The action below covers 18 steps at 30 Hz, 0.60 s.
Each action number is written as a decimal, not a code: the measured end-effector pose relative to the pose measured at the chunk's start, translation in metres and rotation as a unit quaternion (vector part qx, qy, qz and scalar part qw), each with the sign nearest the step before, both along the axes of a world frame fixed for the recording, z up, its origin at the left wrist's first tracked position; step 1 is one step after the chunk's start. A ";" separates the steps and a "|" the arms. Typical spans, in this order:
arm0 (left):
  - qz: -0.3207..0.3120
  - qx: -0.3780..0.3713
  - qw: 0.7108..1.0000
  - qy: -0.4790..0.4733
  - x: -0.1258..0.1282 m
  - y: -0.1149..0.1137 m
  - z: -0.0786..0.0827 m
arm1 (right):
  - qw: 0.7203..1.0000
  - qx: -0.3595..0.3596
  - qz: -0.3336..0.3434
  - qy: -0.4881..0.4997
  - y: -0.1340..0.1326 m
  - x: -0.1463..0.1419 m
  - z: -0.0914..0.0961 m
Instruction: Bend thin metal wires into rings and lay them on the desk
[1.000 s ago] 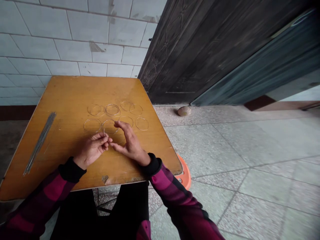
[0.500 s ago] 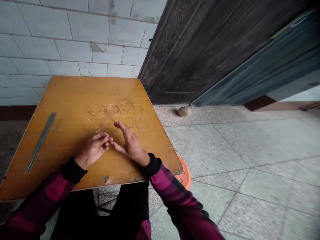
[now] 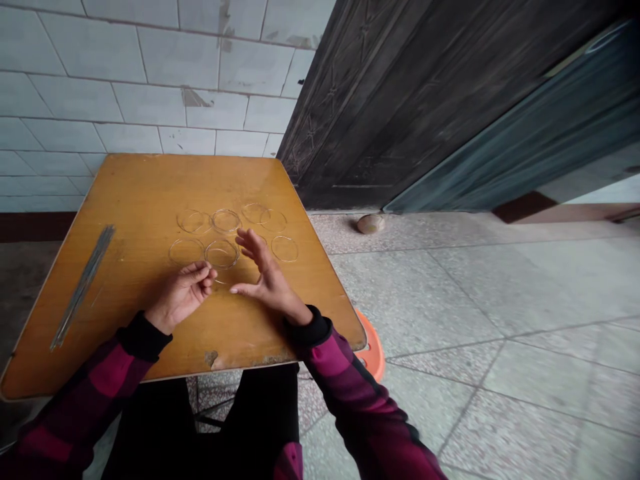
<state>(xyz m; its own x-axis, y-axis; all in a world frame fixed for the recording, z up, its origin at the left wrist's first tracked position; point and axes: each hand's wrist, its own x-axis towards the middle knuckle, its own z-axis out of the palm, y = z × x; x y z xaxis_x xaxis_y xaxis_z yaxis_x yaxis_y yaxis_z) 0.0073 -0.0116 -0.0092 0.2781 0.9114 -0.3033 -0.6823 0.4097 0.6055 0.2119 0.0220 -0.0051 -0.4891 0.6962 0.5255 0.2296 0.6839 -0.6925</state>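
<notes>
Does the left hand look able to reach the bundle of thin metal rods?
Probably yes. The left hand is over the wooden table, and no object lies between it and the bundle of thin metal rods.

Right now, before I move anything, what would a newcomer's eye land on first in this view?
The thin wire rings laid out in two rows on the orange wooden table stand out first, with the left hand and right hand just in front of them. A bundle of straight wire rods lies near the table's left edge. Beyond the table on the right, a large dark wooden door fills the upper view.
</notes>
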 end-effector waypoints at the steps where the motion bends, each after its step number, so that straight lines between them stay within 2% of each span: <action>1: -0.013 0.001 1.000 -0.003 0.000 0.000 0.000 | 1.000 -0.009 0.012 0.002 0.000 0.000 -0.001; 7: -0.053 -0.005 0.998 -0.016 -0.004 0.001 -0.003 | 0.992 -0.087 0.093 0.004 0.001 0.000 0.000; 9: -0.072 -0.004 0.997 -0.007 -0.006 0.002 -0.002 | 0.992 -0.114 0.059 0.019 0.002 0.000 -0.001; 12: -0.119 0.010 0.993 0.022 -0.007 0.001 0.000 | 0.993 -0.117 -0.014 0.029 0.005 -0.002 -0.005; 15: -0.162 0.028 0.985 0.060 -0.007 -0.001 0.004 | 0.993 -0.114 0.007 0.025 0.005 -0.005 -0.007; 18: -0.180 0.049 0.976 0.114 -0.007 -0.003 0.007 | 0.989 -0.141 0.037 0.011 0.004 -0.005 -0.007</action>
<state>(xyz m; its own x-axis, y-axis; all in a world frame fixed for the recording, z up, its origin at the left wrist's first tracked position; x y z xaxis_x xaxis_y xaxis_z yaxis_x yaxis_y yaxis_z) -0.0001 -0.0142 -0.0023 0.5209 0.7948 -0.3114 -0.3475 0.5307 0.7730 0.2068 0.0256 -0.0122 -0.5345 0.7795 0.3266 0.1683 0.4769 -0.8627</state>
